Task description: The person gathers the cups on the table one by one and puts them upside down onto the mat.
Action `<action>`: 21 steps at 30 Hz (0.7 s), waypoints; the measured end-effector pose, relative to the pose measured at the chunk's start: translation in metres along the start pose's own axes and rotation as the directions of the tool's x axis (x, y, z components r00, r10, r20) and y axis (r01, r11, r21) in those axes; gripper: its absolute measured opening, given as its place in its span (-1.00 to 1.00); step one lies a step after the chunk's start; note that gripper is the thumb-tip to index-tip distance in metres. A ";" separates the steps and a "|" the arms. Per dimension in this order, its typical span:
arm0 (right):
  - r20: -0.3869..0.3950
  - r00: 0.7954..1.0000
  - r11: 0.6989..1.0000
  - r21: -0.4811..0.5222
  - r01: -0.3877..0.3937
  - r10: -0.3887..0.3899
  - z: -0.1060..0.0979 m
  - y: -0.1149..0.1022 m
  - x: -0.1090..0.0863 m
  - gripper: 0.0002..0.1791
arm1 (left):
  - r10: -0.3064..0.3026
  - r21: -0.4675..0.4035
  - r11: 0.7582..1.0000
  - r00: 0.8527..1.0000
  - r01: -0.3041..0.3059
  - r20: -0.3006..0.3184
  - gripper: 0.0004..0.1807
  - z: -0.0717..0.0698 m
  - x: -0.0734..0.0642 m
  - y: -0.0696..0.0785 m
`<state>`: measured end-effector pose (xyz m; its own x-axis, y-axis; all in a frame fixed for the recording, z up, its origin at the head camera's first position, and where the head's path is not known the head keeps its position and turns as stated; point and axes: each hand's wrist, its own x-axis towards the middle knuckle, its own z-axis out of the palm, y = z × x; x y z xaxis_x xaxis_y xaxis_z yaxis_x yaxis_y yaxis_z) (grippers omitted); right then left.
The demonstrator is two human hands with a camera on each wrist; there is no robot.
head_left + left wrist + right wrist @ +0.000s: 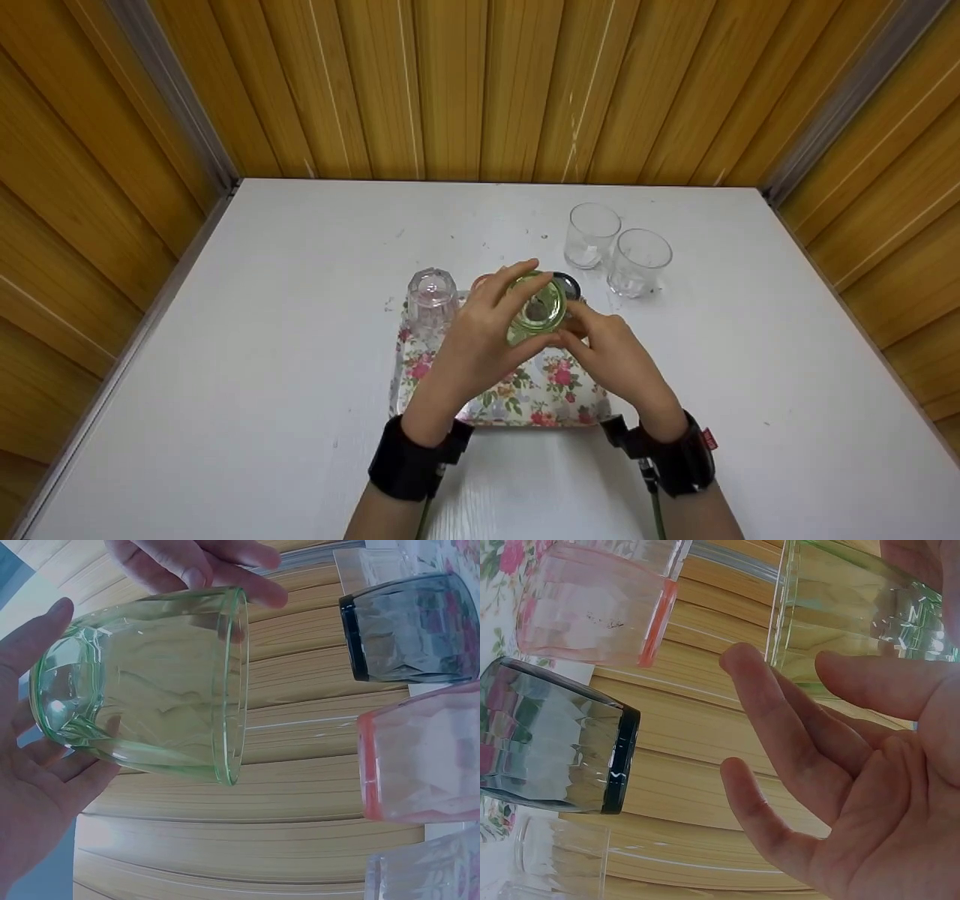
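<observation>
My left hand grips a green glass around its base, thumb on one side and fingers on the other. The glass is upside down in the air above a floral tray. My right hand is at the glass's other side, its fingers loosely bent near the rim; whether they touch it I cannot tell. On the tray's far part stand an upside-down dark grey glass, a pink glass and a clear faceted glass. In the head view my hands partly hide the pink and grey ones.
Two clear glasses, one farther back and one nearer, stand upright on the white table beyond the tray's far right corner. Wood-patterned panels enclose the back and sides.
</observation>
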<state>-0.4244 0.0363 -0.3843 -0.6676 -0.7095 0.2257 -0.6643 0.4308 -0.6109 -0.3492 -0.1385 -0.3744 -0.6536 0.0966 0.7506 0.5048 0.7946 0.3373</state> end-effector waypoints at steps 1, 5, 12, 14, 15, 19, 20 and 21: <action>0.004 1.000 1.000 -0.004 0.005 -0.005 0.000 0.000 0.000 -0.55 | -0.001 -0.001 1.000 1.000 0.001 0.002 -0.34 0.000 0.000 0.000; 0.023 1.000 1.000 -0.019 -0.005 0.006 0.000 0.000 0.000 -0.54 | -0.001 -0.009 1.000 1.000 0.001 0.007 -0.34 0.000 0.001 0.000; 0.042 0.999 0.999 -0.050 -0.003 0.005 0.000 0.000 0.000 -0.59 | 0.009 -0.027 1.000 1.000 -0.009 0.004 -0.34 0.001 0.001 -0.001; 0.042 0.999 0.998 -0.060 0.005 -0.002 0.000 0.000 0.000 -0.60 | 0.012 -0.034 0.999 1.000 -0.011 0.001 -0.35 0.001 0.001 -0.001; 0.042 0.999 0.998 -0.067 0.007 -0.004 0.001 0.000 0.000 -0.61 | 0.011 -0.037 0.999 1.000 -0.011 0.001 -0.34 0.002 0.001 -0.001; 0.046 0.999 0.996 -0.085 0.010 -0.006 0.002 0.001 0.000 -0.63 | 0.008 -0.038 0.999 1.000 -0.007 0.013 -0.33 0.002 0.000 -0.001; 0.050 0.999 0.996 -0.087 0.009 -0.005 0.002 0.001 0.000 -0.63 | 0.008 -0.038 0.999 1.000 -0.007 0.016 -0.33 0.002 -0.001 -0.002; 0.053 0.999 0.996 -0.089 0.008 -0.004 0.003 0.001 0.000 -0.63 | 0.007 -0.034 0.999 1.000 -0.006 0.022 -0.33 0.002 -0.001 -0.002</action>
<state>-0.4247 0.0352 -0.3871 -0.6464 -0.7397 0.1871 -0.6971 0.4729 -0.5389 -0.3509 -0.1388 -0.3768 -0.6626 0.1152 0.7401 0.5274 0.7734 0.3517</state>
